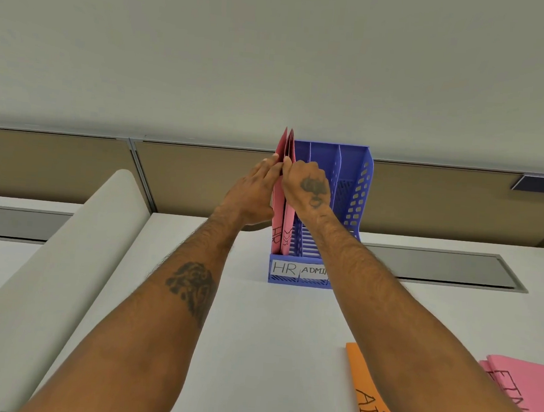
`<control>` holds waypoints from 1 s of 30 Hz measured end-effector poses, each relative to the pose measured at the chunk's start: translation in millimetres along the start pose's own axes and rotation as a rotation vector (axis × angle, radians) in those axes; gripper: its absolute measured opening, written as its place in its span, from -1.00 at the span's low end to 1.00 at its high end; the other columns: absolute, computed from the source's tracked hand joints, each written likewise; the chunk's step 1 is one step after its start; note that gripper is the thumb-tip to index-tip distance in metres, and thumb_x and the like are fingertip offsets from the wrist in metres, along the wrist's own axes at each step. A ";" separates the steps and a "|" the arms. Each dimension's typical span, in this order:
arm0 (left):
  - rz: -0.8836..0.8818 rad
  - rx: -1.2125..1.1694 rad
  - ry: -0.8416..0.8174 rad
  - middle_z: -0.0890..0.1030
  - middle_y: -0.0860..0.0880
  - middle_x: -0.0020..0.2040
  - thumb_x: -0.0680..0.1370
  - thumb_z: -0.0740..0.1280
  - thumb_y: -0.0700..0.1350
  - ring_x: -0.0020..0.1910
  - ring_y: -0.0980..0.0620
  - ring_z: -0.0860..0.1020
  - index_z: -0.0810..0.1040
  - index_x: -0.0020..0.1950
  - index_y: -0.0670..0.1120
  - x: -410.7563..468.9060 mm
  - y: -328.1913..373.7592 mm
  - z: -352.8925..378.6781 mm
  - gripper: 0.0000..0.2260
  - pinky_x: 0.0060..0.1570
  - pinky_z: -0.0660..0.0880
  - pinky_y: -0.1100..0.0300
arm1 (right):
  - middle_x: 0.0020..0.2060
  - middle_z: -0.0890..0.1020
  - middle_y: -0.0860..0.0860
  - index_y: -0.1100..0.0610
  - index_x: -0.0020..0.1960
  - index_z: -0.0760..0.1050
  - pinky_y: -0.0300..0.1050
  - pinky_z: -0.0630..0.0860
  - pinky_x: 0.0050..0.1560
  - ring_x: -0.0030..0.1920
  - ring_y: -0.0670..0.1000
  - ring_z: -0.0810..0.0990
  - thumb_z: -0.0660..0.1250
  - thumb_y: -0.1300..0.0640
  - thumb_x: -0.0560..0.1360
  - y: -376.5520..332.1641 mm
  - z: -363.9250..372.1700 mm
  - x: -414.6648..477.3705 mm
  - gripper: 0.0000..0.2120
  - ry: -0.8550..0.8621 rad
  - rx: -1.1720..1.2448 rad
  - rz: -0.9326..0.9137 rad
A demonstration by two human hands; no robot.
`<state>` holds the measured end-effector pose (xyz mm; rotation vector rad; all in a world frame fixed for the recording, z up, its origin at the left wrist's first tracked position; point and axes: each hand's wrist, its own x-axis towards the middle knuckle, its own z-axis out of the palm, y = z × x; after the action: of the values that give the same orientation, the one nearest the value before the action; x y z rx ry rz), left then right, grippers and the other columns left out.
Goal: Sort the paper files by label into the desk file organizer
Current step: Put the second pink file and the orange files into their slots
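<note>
Pink HR files (277,219): two of them, standing upright in the leftmost slot of the blue desk file organizer (360,192), tops sticking up above its back wall, "HR" handwritten near their lower front edge. Organizer sits on the white tabletop (254,349), back against the tan partition wall (74,166). It has three slots. The front lip carries a white HR label (284,267) under the slot with the files and an ADMIN label (313,271) next to it, its end cut off by the right forearm; anything further right on the lip is hidden by that arm. Left grip (255,188): fingers straight, laid flat against the left face of the files, nothing held. Right grip (307,189): fingers curled, pinching the files at their upper front edge, back of the hand in front of the middle slot. Fingertips of both hands meet at the same spot on the files. Both forearms reach forward over the tabletop. Orange file (376,403) lies flat on the tabletop at lower right, near edge, handwriting starts "ADM", rest out of frame, partly under the right forearm. Just right of it, a stack of pink files (525,384) lies flat, top one lettered "FIN", cut off by the frame edge. Grey recessed panel (437,265) in the tabletop behind and right of the organizer. Dark number plate (542,185) reading 216 on the partition, far right. Rounded off-white divider (67,256) runs along the left side of the tabletop.
</note>
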<state>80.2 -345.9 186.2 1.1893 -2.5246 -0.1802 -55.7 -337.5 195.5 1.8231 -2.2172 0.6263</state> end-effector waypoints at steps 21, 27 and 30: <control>-0.105 0.127 -0.029 -0.22 -0.10 0.61 0.56 0.31 0.17 0.58 -0.09 -0.23 -0.28 0.60 0.01 -92.8 11.0 10.5 -0.12 0.53 -0.05 -0.12 | 0.52 0.17 0.19 0.05 0.49 0.21 0.24 0.29 0.39 0.51 0.19 0.15 -0.09 -0.33 0.56 47.7 -28.5 -111.4 -0.34 -0.105 0.081 0.009; -0.072 0.113 -0.100 -0.25 -0.09 0.61 0.57 0.17 0.31 0.58 -0.09 -0.26 -0.28 0.59 0.04 -136.3 24.2 40.9 -0.17 0.53 -0.09 -0.17 | 0.56 0.02 0.17 0.00 0.55 0.10 0.23 0.08 0.48 0.56 0.16 -0.05 -0.15 -0.37 0.53 69.8 -35.6 -166.1 -0.28 -0.186 -0.034 0.048; -0.080 0.116 -0.134 -0.25 -0.08 0.61 0.58 0.15 0.31 0.58 -0.09 -0.26 -0.28 0.59 0.04 -150.2 35.4 52.7 -0.19 0.51 -0.13 -0.14 | 0.56 -0.02 0.17 0.00 0.56 0.08 0.25 0.03 0.47 0.56 0.16 -0.08 -0.11 -0.35 0.55 79.0 -41.1 -188.6 -0.31 -0.209 -0.065 0.055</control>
<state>124.3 -209.7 108.3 1.3662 -2.6357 -0.1383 -95.9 -140.9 138.6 1.8770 -2.3961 0.3835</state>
